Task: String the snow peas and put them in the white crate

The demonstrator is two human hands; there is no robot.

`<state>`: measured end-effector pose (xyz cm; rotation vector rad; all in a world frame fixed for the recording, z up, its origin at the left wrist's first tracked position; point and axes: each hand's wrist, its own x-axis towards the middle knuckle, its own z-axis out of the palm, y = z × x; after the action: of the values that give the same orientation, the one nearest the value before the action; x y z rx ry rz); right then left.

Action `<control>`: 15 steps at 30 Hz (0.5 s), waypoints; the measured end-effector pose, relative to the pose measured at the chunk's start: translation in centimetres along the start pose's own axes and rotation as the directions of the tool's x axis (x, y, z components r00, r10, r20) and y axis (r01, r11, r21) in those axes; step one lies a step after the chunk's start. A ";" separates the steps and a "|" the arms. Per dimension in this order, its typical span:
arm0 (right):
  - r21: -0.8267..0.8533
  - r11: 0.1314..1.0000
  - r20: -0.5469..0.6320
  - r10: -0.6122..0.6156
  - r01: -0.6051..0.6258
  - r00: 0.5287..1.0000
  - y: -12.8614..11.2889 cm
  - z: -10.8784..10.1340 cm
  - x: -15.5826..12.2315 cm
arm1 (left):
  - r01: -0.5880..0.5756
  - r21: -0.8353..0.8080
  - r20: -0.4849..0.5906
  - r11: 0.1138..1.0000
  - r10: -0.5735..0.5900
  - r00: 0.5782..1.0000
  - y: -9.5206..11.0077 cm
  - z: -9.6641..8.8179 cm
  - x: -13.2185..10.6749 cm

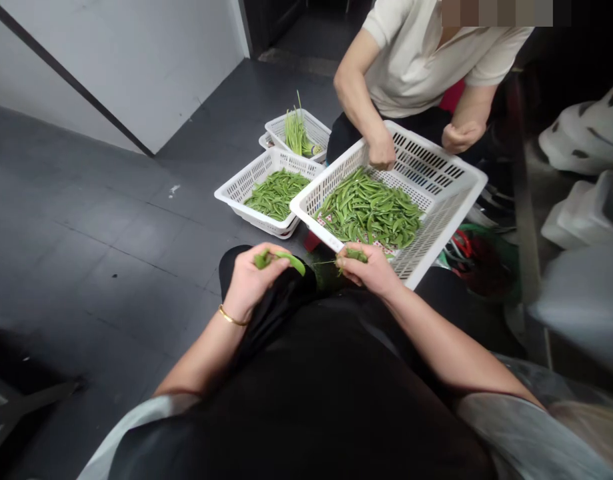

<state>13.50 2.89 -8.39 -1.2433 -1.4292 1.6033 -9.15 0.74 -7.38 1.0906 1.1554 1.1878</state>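
Observation:
Closed fingers of my left hand (253,275) grip a flat green snow pea pod (295,263), with more green at the fingertips. My right hand (367,268) is pinched around a small clump of green pea trimmings (355,255). A thin string stretches between the two hands. Just beyond them, a large white slotted basket (451,220) holds a heap of snow pea pods (371,208). To its left stands a smaller white basket (231,193) with more pods (276,193) in it.
Across from me a person in a light shirt (421,60) reaches one hand (381,148) into the large basket; the other hand (462,135) is above its rim. Behind, another basket (276,127) holds long green stalks (297,133). White containers (586,213) stand at right.

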 end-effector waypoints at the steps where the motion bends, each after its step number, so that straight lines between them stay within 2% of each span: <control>1: -0.032 0.999 -0.011 0.004 -0.004 1.000 -0.1 -0.6 0.0 | 0.007 -0.121 -0.042 0.993 -0.012 0.999 0.1 -0.7 0.4; 3: -0.157 0.987 0.016 -0.013 0.016 1.000 -0.4 -1.5 0.0 | 0.033 -0.360 -0.032 0.932 -0.047 0.998 0.4 -1.9 1.1; 5: -0.289 0.954 0.078 -0.057 0.077 0.995 -0.9 -1.9 0.2 | 0.100 -0.540 0.049 0.836 -0.087 0.995 0.6 -2.6 1.6; 7: -0.329 0.940 0.134 -0.051 0.093 0.990 -1.2 -1.8 0.5 | 0.179 -0.631 0.127 0.755 -0.127 0.984 0.6 -2.5 1.7; 8: -0.296 0.954 0.162 -0.009 0.057 0.987 -1.3 -1.6 0.6 | 0.208 -0.650 0.154 0.731 -0.141 0.978 0.4 -2.3 1.6; 11: -0.067 0.989 0.272 0.148 -0.135 0.951 -1.1 -0.7 0.8 | 0.299 -0.587 0.238 0.752 -0.192 0.952 -0.2 -0.8 1.2; 13: 0.060 0.977 0.319 0.176 -0.204 0.931 -1.0 0.0 0.9 | 0.313 -0.458 0.249 0.832 -0.217 0.944 -0.5 0.5 0.9; 15: 0.095 0.971 0.340 0.174 -0.218 0.924 -0.9 0.7 0.9 | 0.264 -0.278 0.205 0.924 -0.211 0.956 -0.6 1.8 0.7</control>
<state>12.43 3.67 -7.74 -1.1076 -1.4002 2.0879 -7.32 1.35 -7.89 0.7766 0.9072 1.0177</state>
